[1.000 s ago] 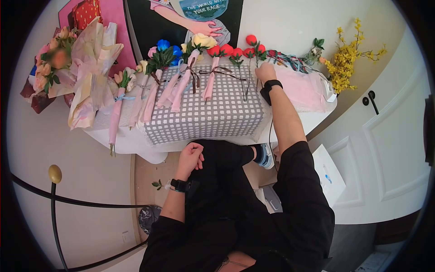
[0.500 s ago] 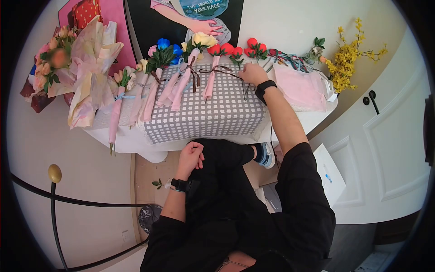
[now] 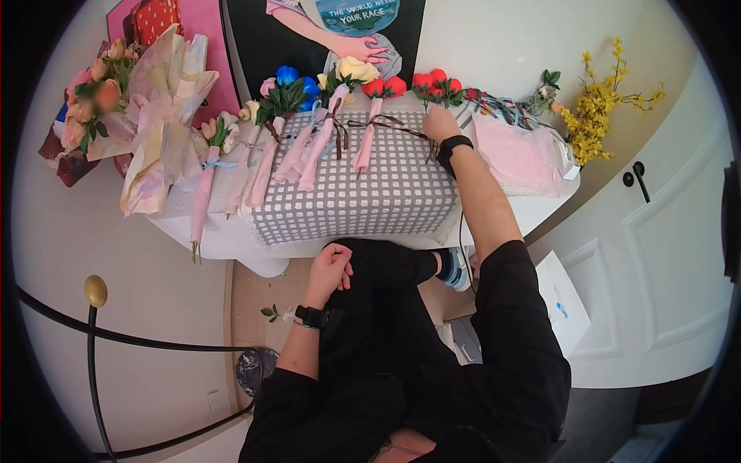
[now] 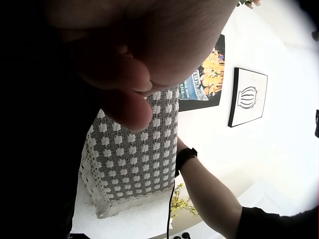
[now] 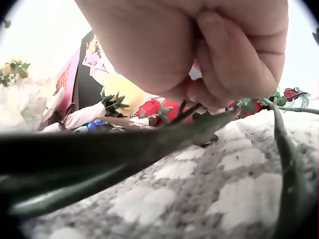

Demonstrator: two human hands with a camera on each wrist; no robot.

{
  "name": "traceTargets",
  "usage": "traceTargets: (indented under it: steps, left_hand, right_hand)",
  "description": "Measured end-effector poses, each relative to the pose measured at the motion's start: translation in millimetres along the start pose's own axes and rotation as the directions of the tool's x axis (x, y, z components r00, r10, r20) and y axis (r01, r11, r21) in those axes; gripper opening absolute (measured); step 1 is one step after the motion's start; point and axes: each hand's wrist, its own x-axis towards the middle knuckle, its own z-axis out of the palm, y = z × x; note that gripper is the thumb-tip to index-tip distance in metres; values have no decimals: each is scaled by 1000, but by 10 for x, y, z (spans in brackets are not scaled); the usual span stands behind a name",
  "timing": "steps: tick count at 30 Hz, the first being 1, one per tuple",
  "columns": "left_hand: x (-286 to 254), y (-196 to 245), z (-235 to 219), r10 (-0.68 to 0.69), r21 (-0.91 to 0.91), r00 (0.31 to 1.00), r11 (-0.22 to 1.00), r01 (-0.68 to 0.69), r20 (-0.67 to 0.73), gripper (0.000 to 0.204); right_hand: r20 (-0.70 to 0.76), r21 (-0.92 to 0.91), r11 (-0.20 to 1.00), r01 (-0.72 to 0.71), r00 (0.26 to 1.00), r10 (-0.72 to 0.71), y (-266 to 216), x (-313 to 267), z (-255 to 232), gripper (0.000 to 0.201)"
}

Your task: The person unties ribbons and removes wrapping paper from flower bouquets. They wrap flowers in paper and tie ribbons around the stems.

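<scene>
My right hand (image 3: 441, 124) is at the back of the table, its fingers curled round green flower stems (image 5: 184, 113) just below a cluster of red roses (image 3: 438, 86). In the right wrist view, stems run from the fingers toward the camera, close over the grey-and-white checked cloth (image 3: 363, 193). A separate green stem (image 5: 285, 154) stands at the right of that view. My left hand (image 3: 329, 272) rests on the black-clad leg with loosely bent fingers and holds nothing. Left of the right hand lies a pink-wrapped bunch of red roses (image 3: 365, 147) tied with brown ribbon.
Several pink-wrapped bouquets, one with blue roses (image 3: 287, 76), line the table's left half. A large paper-wrapped bouquet (image 3: 158, 123) stands at far left. On the right lie pink wrapping sheets (image 3: 517, 154), tangled ribbons (image 3: 502, 106) and yellow flowers (image 3: 590, 116).
My right hand moved left to the single red rose's stem, then back right. That rose now sits together with the other red ones. The left hand stayed on the leg.
</scene>
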Motion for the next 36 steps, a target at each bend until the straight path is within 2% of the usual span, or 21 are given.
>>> traceTargets:
  steps: [2,3,5,6,8,11,14,16,18,19,21,22,24,26,28,29,31,32,34,35,36]
  left_hand:
    - [8,-6,-4,0,1,1000,1000,0,-1,13]
    - [14,-17,-11,-2,11,1000,1000,2,2,14]
    - [23,-15,-15,-2,18,1000,1000,2,0,14]
    - [26,-6,-12,-4,21,1000,1000,4,3,14]
    - [25,-8,-13,-14,25,1000,1000,14,2,14]
    - [23,-23,-9,-6,34,1000,999,6,5,14]
    - [1,-8,4,12,40,1000,999,-12,0,14]
    - [5,-31,-1,12,38,1000,999,-12,-4,14]
    - [6,-47,-5,20,41,1000,999,-20,-4,14]
    - [6,-53,-5,26,41,1000,999,-26,0,14]
    - [15,-58,-5,33,39,999,999,-33,2,14]
    - [17,-57,-4,38,38,999,999,-39,5,14]
    - [18,-42,3,44,48,999,998,-44,12,14]
    - [1,-7,19,46,62,999,997,-47,17,14]
    - [-21,87,62,97,63,994,993,-99,45,16]
    - [-50,170,100,96,68,994,993,-99,43,16]
    - [-159,410,215,201,32,978,979,-203,46,20]
    - [-214,536,280,196,39,980,980,-197,48,20]
    - [-318,778,408,459,-83,888,886,-456,29,21]
    - [-362,862,447,452,-79,892,890,-448,30,21]
    - [-407,930,475,488,-143,873,866,-479,27,22]
  right_hand:
    - [-106,81,994,-79,991,88,-49,-33,-5,28]
    - [-105,83,994,-78,991,86,-114,-63,-28,28]
    - [-32,93,996,14,999,-11,-365,-144,-155,35]
    - [-29,96,995,17,999,-14,-547,-206,-297,35]
    - [207,152,978,142,963,-172,-906,-349,-526,44]
    - [257,196,959,206,933,-253,-1128,-446,-324,48]
    - [312,104,979,178,928,-202,-1283,-513,-222,48]
    - [315,135,975,177,925,-212,-1281,-512,-185,43]
    - [262,263,960,98,950,-169,-1247,-511,-172,39]
    - [262,264,959,100,950,-171,-1224,-514,-172,39]
    - [235,433,895,-104,972,-1,-1194,-530,-218,36]
    - [235,433,896,-101,972,-4,-1177,-569,-259,36]
    - [132,518,852,-77,991,9,-1135,-711,-373,34]
    - [115,544,835,-83,993,24,-1134,-944,-553,33]
    - [-93,553,832,47,996,5,-1181,-1260,-775,29]
    - [-94,557,829,47,996,7,-1227,-1425,-845,29]
    - [-249,645,758,94,964,93,-1338,-1783,-934,25]
    - [-246,650,755,88,964,100,-1390,-1967,-966,25]
    - [-244,651,741,168,970,-5,-1488,-2317,-981,21]
    - [-237,655,738,160,971,1,-1534,-2472,-936,21]
    - [-237,692,690,210,970,-58,-1585,-2619,-875,21]
